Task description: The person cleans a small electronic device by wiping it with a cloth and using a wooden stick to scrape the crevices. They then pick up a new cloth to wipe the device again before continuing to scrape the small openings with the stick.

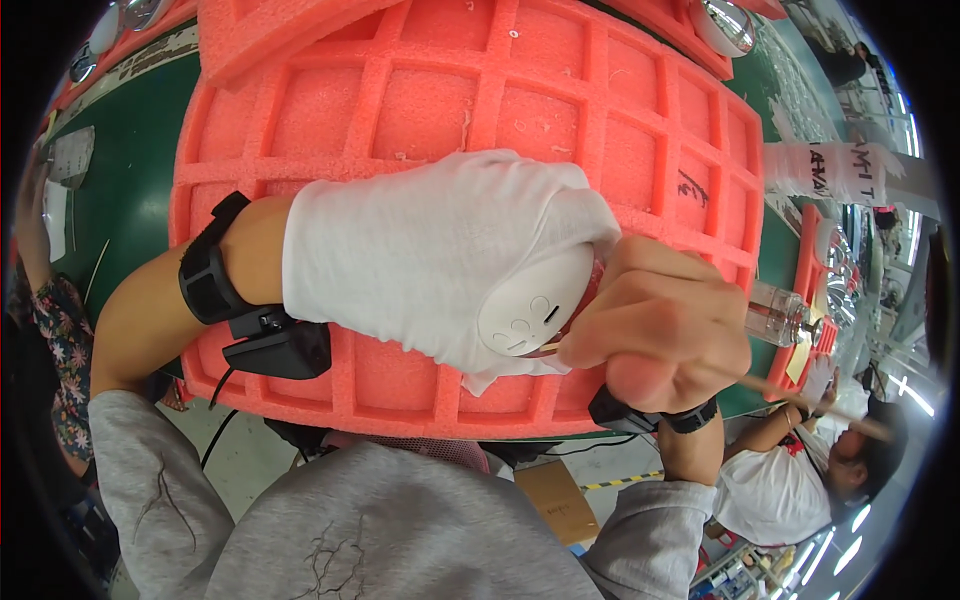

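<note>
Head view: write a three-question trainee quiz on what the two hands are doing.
1. True or false: the left hand wears a white glove.
2. What does the right hand pinch? A) a thin wooden stick B) a metal spoon C) a blue pen
3. What lies under both hands?

Key
1. True. The gloved hand grips a white rounded part.
2. A. The stick's near end meets the white part, and the rest runs out past the fist to the right.
3. An orange-red foam tray with a grid of square pockets, on a green table.
</note>
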A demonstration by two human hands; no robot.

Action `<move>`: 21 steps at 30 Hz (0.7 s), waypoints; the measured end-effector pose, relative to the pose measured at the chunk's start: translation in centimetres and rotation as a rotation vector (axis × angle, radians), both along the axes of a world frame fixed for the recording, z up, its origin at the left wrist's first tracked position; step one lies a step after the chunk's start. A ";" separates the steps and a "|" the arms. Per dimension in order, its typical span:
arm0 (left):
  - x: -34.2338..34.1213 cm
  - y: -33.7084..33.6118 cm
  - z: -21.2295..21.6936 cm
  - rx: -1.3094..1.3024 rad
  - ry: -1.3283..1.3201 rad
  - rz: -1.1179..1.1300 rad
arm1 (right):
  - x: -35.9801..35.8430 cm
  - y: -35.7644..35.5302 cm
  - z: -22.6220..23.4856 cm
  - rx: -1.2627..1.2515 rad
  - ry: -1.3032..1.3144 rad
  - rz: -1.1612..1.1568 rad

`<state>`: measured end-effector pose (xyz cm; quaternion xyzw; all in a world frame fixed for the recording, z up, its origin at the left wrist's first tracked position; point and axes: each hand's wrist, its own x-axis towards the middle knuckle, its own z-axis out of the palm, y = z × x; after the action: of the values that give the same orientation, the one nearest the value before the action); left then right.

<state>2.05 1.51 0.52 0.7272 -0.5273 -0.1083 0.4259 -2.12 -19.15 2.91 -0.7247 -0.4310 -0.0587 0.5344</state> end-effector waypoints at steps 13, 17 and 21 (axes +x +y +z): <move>0.2 0.2 0.5 0.090 0.088 -0.016 | 0.0 0.2 -0.1 -0.037 -0.110 -0.031; 0.1 -0.2 0.4 0.109 0.029 -0.017 | -0.2 0.1 0.3 -0.158 -0.136 -0.044; 0.1 0.1 0.5 0.070 -0.003 -0.006 | -0.4 -0.2 -0.4 0.064 -0.002 -0.159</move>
<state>2.13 1.61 0.97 0.7402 -0.5260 -0.1269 0.3992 -2.52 -19.36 2.48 -0.7393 -0.3705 -0.1155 0.5503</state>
